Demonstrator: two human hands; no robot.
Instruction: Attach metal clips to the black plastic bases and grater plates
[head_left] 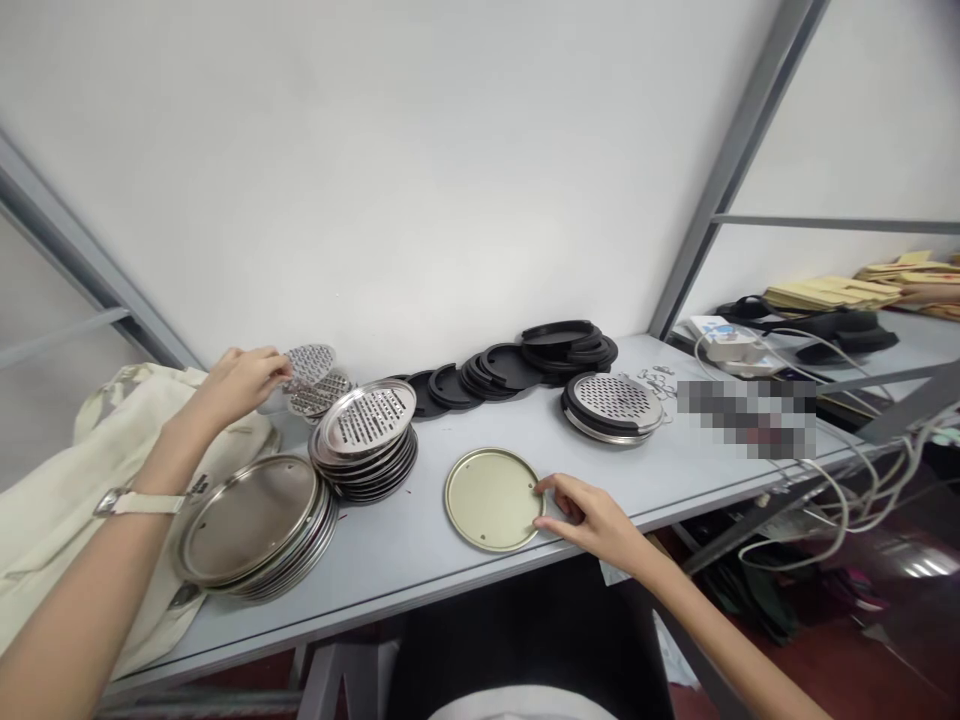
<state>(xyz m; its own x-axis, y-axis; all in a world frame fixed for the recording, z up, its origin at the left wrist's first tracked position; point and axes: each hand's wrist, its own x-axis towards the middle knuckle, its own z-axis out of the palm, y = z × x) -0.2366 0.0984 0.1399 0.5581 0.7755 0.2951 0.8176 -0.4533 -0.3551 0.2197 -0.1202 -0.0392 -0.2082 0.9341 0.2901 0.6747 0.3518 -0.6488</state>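
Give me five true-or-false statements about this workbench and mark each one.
1. The right hand is at the rim of the pale gold plate. True.
2. The watch is worn on the right. False: it is worn on the left.
3. The left hand is beside perforated metal grater discs. True.
4. The pale gold plate is held above the tabletop. False: it lies flat there.
5. Black round pieces overlap near the wall. True.
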